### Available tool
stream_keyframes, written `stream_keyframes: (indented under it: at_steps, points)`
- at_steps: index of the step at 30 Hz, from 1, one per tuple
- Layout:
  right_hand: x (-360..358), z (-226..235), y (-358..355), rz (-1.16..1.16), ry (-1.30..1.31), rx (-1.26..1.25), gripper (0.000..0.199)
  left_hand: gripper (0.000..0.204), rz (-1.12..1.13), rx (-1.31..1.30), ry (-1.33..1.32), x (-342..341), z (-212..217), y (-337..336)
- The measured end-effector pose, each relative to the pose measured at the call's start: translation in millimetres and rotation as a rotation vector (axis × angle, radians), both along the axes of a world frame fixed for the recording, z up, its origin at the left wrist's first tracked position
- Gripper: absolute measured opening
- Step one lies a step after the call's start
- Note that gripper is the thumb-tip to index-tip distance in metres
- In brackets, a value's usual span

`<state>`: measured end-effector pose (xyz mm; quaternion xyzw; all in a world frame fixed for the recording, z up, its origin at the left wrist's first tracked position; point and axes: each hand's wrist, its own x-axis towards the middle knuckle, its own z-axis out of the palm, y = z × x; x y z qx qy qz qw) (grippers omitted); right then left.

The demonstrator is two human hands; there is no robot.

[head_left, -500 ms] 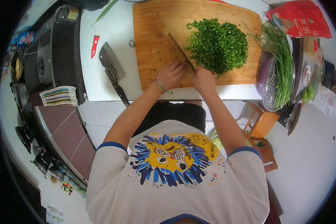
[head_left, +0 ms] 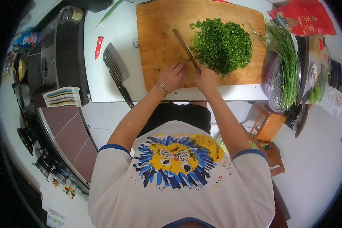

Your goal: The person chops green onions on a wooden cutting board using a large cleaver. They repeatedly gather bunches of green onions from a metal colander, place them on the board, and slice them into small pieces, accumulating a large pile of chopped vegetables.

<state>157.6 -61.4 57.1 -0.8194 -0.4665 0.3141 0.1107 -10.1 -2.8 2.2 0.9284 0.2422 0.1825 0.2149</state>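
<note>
Our left hand (head_left: 172, 77) has edged away from the knife (head_left: 186, 50); we cannot tell whether it holds anything; our right hand (head_left: 206, 79) grips the knife over the board (head_left: 159, 34), beside chopped greens (head_left: 222, 45)

The herbs (head_left: 224, 47) are green, the board (head_left: 161, 34) tan, the cloth (head_left: 62, 97) striped.

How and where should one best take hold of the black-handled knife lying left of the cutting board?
Probably by its black handle, coming from the near, front side of the white counter. The handle points that way, its end jutting past the edge, while the broad blade points away, so this approach should stay clear of the blade.
</note>
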Motion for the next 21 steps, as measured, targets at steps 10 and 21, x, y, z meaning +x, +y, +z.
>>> stream_keyframes:
  at_steps: [10,21]
  points:
    - [-4,23,11,0.026,-0.067,-0.168,0.018,0.035,0.044,0.030,-0.011,10,4,6]
    - [6,22,36,-0.090,-0.023,-0.088,0.018,0.032,0.107,-0.133,-0.109,10,15,-1]
